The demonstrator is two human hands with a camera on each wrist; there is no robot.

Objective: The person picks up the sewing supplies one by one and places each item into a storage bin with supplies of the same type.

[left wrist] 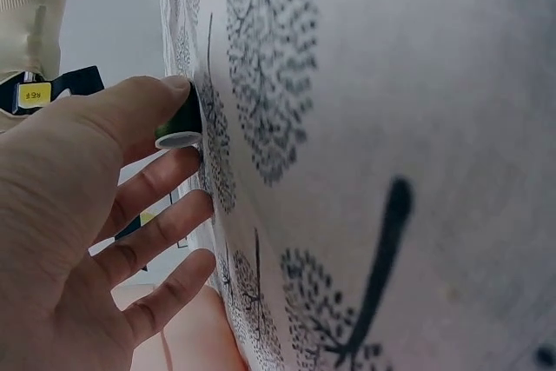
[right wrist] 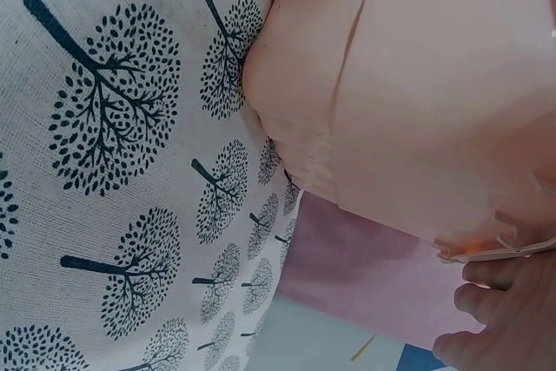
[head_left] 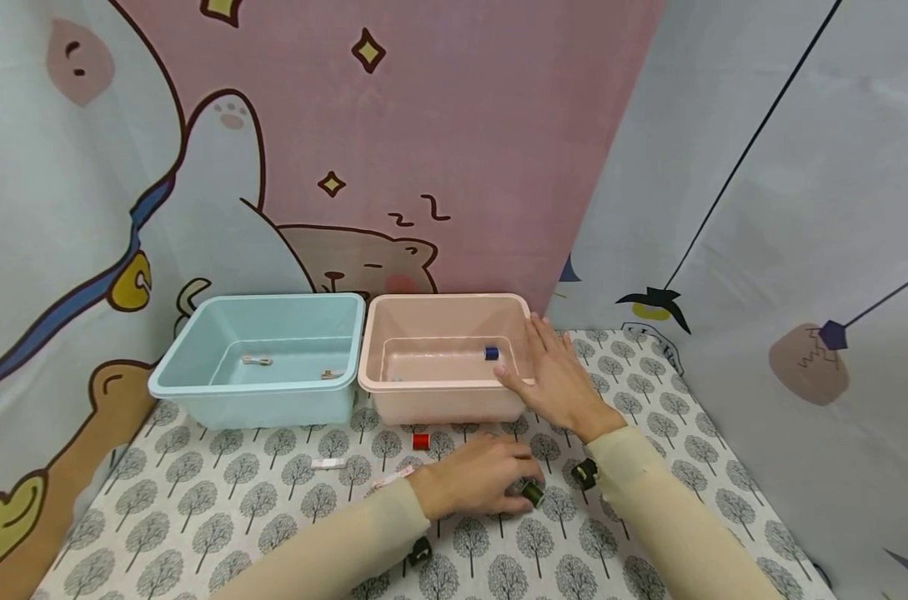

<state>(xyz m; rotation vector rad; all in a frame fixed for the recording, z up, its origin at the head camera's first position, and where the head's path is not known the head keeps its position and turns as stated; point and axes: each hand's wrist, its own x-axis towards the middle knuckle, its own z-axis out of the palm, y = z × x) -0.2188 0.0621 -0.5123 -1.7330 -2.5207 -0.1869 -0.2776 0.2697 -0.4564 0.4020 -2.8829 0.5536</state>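
Note:
A small dark green thread spool lies at the tree-print cloth, its white end facing the camera in the left wrist view. My left hand pinches it between thumb and index finger, the other fingers spread beside it. My right hand rests at the right rim of the pink bin, thumb over the front corner and the longer fingers fairly straight along the side. Inside that bin sits a blue thread spool. A red thread spool is on the cloth in front of the bin.
To the left, touching the pink bin, stands a light blue bin with a small pale item and a tan one inside. Pale pink, stick-like pieces lie on the cloth near my left forearm. A cartoon-print curtain hangs behind.

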